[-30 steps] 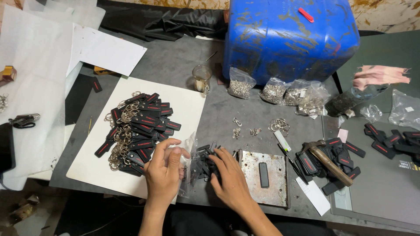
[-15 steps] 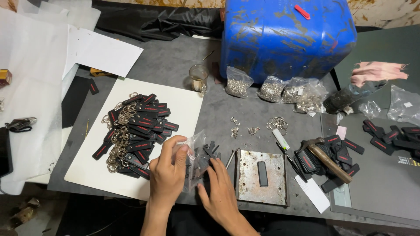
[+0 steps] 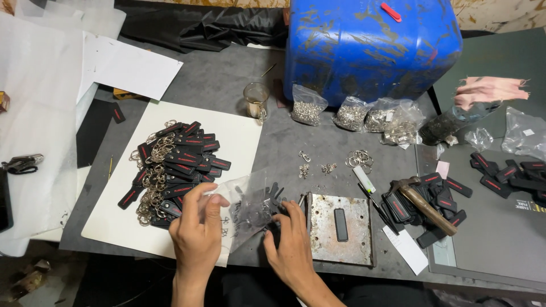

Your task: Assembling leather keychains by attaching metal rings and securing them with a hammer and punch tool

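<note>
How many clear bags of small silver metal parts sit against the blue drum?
4, in a row at the blue drum's base: left bag, second bag, third bag, rightmost bag.

Your left hand (image 3: 199, 230) sits at the lower centre of the frame with fingers pinched upward, while your right hand (image 3: 293, 241) lies beside it, palm down, fingers curled.

- The left hand (image 3: 198, 232) is pinching the edge of a clear plastic bag (image 3: 245, 206) between thumb and fingers.
- The right hand (image 3: 291, 243) is pressing small black pieces (image 3: 272, 200) lying under its fingertips, just beside a rusty metal plate (image 3: 340, 228).
</note>
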